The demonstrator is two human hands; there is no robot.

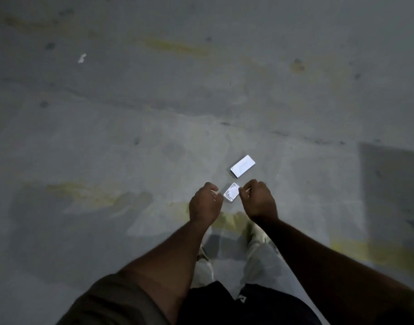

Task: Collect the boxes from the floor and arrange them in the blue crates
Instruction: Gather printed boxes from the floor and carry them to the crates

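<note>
Small labelled box [231, 193] sits on the grey floor [107, 137] right between both hands, left hand [204, 202] and right hand [257, 200] fingers loosely curled, holding nothing. Bigger white box [243, 166] lies just beyond.

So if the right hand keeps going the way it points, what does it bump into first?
Probably the near box: the right hand points its fingers left toward it. Whether it already touches is unclear; depth is hard to judge.
</note>
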